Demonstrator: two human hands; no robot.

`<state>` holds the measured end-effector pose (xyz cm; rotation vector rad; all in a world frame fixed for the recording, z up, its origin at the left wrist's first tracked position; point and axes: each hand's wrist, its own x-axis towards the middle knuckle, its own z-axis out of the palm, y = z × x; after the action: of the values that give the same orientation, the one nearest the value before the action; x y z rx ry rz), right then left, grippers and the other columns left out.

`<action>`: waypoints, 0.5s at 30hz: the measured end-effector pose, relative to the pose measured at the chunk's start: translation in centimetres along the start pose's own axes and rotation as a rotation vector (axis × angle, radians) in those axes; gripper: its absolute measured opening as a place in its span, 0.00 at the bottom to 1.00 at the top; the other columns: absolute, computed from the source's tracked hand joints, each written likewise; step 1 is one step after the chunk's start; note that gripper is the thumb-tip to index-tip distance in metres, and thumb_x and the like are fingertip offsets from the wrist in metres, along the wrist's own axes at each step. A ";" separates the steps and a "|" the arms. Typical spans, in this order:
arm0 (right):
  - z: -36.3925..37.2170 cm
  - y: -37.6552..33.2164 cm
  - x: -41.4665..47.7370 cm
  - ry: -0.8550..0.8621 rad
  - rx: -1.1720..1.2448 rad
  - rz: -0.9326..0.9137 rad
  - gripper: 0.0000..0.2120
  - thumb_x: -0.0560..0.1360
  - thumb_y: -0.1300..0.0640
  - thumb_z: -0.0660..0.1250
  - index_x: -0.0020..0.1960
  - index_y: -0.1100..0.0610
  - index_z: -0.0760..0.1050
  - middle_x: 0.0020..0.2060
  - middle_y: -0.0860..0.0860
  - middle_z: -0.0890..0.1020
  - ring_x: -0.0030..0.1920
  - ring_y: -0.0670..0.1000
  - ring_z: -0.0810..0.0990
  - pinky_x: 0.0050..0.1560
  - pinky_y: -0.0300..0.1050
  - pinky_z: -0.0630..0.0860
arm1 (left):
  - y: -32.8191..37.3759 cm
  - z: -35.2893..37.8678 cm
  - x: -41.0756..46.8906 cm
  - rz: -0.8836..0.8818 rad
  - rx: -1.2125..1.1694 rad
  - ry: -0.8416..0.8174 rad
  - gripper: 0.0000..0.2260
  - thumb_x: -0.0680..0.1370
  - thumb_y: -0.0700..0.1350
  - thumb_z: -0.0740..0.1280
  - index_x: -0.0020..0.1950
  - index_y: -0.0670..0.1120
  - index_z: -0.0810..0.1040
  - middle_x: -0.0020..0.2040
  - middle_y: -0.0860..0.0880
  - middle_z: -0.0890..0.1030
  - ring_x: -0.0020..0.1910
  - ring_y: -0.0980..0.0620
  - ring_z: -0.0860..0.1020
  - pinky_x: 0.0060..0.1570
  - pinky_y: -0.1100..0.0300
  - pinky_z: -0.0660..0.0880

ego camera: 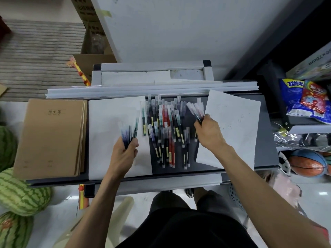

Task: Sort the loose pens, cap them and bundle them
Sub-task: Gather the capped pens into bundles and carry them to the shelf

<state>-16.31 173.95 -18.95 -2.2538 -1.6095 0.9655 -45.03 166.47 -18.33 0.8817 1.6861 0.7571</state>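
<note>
Presently, sorting is under way and judged well short of half done. Main lot: loose pens [166, 133], a mixed heap lying on the dark table [265, 140] between the left white sheet [111, 113] and the right white sheet [236, 111], mostly parallel. They have slim barrels in black, red, green and violet, frosted clear caps, and small yellow labels on several. Most appear capped, though blur prevents checking each one. Held in the left grip [123, 154], fingers curled round them: a fanned handful of bluish-violet pens [129, 130], one green among them, above the left sheet. Pinched in the right grip [209, 133] at their lower ends: a small clutch of dark pens [196, 110], raised over the heap's right edge beside the right sheet. Neither sheet carries any sorted pens yet. No band or tie is visible, so bundling seems not begun. Remaining, by estimate: separate the heap by colour, confirm caps, tie each group. Adjacent: brown notebooks [50, 136], stacked at the table's left end.
</note>
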 end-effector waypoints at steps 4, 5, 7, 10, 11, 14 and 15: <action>-1.0 0.9 -1.1 0.027 0.322 0.111 0.10 0.86 0.54 0.58 0.53 0.60 0.72 0.38 0.54 0.82 0.34 0.50 0.79 0.28 0.33 0.71 | 0.7 0.8 -0.5 0.066 -0.111 -0.107 0.12 0.87 0.48 0.61 0.51 0.39 0.69 0.37 0.49 0.67 0.31 0.51 0.63 0.26 0.58 0.59; -1.2 1.1 -1.4 0.018 0.423 0.130 0.09 0.85 0.56 0.58 0.53 0.59 0.74 0.36 0.54 0.82 0.34 0.51 0.80 0.31 0.35 0.73 | 1.2 1.3 -0.7 0.084 -0.147 -0.131 0.13 0.87 0.48 0.61 0.50 0.40 0.69 0.36 0.50 0.66 0.31 0.51 0.62 0.27 0.57 0.59; -1.7 1.4 -1.8 -0.029 0.670 0.168 0.07 0.84 0.60 0.58 0.52 0.57 0.75 0.34 0.52 0.81 0.34 0.51 0.80 0.35 0.42 0.76 | 2.2 2.4 -1.2 0.117 -0.215 -0.163 0.12 0.87 0.48 0.62 0.45 0.47 0.70 0.35 0.51 0.63 0.31 0.52 0.60 0.27 0.59 0.59; -2.3 2.0 -2.3 -0.097 1.012 0.237 0.06 0.82 0.62 0.59 0.49 0.56 0.73 0.33 0.51 0.80 0.31 0.53 0.79 0.32 0.44 0.76 | 3.5 4.7 -1.8 0.117 -0.277 -0.193 0.15 0.85 0.49 0.66 0.38 0.53 0.71 0.32 0.52 0.62 0.28 0.54 0.60 0.25 0.61 0.60; -2.6 2.3 -2.4 -0.114 1.088 0.249 0.04 0.80 0.62 0.61 0.48 0.56 0.72 0.33 0.52 0.78 0.30 0.54 0.77 0.31 0.45 0.74 | 3.7 5.6 -1.9 0.114 -0.279 -0.204 0.15 0.84 0.51 0.68 0.38 0.52 0.72 0.31 0.52 0.62 0.27 0.54 0.60 0.24 0.60 0.60; -3.3 3.6 -2.2 -0.147 1.267 0.244 0.04 0.76 0.63 0.62 0.45 0.55 0.69 0.32 0.52 0.69 0.28 0.52 0.67 0.29 0.44 0.64 | 4.2 9.2 -2.1 0.135 -0.235 -0.183 0.15 0.81 0.52 0.72 0.37 0.50 0.74 0.29 0.51 0.64 0.25 0.52 0.61 0.24 0.61 0.61; -3.6 4.0 -2.2 -0.138 1.283 0.224 0.05 0.77 0.64 0.63 0.45 0.55 0.70 0.32 0.52 0.67 0.28 0.52 0.64 0.29 0.44 0.61 | 4.4 10.6 -2.1 0.139 -0.225 -0.152 0.15 0.81 0.52 0.73 0.36 0.53 0.74 0.28 0.51 0.64 0.25 0.51 0.61 0.25 0.61 0.62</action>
<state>-11.42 171.18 -17.45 -1.4217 -0.4033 1.5818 -33.58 167.64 -16.41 0.8810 1.3866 0.9305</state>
